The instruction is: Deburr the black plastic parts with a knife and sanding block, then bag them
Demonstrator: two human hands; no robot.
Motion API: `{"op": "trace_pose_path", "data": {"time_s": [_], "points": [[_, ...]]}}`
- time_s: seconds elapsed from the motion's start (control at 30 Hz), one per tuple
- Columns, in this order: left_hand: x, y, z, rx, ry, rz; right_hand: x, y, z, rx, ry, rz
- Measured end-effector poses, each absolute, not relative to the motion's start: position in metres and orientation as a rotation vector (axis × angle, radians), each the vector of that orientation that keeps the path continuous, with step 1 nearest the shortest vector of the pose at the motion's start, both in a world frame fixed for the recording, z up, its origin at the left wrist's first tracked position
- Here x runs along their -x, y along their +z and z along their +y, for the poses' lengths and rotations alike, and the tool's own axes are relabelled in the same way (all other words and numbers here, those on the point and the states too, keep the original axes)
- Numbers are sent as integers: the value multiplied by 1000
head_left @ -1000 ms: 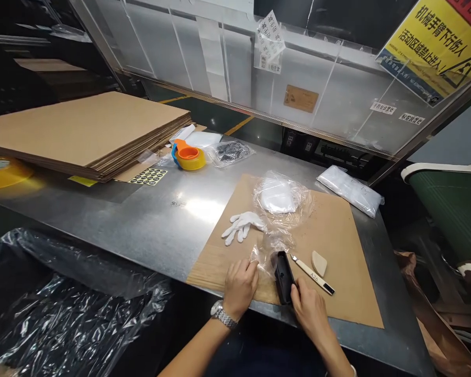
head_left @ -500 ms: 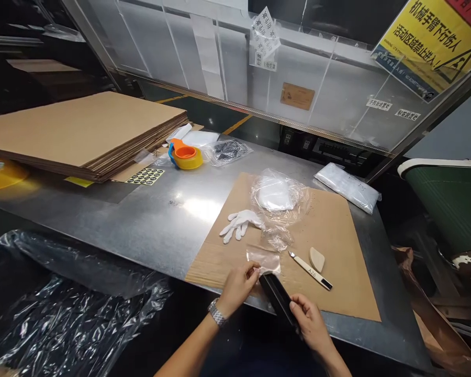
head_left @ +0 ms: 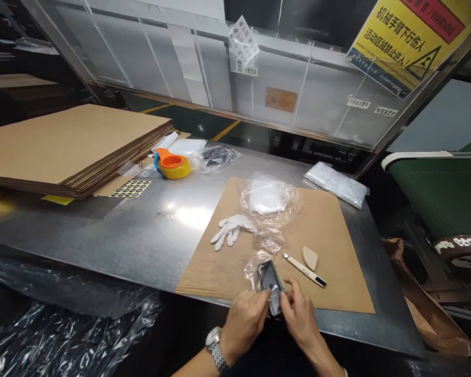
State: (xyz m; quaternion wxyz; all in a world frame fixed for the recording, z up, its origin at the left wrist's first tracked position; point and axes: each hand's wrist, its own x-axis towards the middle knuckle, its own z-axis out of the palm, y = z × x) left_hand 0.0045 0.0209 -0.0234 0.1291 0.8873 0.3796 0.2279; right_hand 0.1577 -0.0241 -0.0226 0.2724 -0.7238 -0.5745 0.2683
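Note:
A long black part (head_left: 269,277) lies inside a small clear plastic bag (head_left: 251,269) over the near edge of the cardboard sheet. My left hand (head_left: 245,320) is closed, pinching the bag at its near left side. From the right, my right hand (head_left: 301,314) grips the near end of the bagged part between thumb and fingers. Just beyond my right hand is a craft knife (head_left: 303,269) marked A26, with a beige rounded wedge (head_left: 310,258) beside it. A white glove (head_left: 232,230) rests farther off on the left.
Clear bags (head_left: 267,195) sit on the cardboard sheet (head_left: 337,251). At the back right is a wrapped packet (head_left: 336,184). A tape dispenser (head_left: 174,164), a bagged black item (head_left: 217,156) and stacked cardboard (head_left: 74,141) occupy the left. A green conveyor (head_left: 443,193) flanks the metal table (head_left: 149,230).
The black part has gone from bare in my right hand to inside the clear bag. My left hand has moved nearer and now pinches the bag close to my right hand. The view has shifted.

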Motion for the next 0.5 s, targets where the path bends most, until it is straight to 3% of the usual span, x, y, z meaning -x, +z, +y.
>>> {"op": "trace_pose_path", "data": {"time_s": [0.23, 0.5], "points": [[-9, 9, 30, -2585, 732, 1018, -165, 24, -11, 1966, 660, -1537], [-30, 72, 53, -2325, 782, 861, -212, 61, -21, 1727, 1030, -1271]]}}
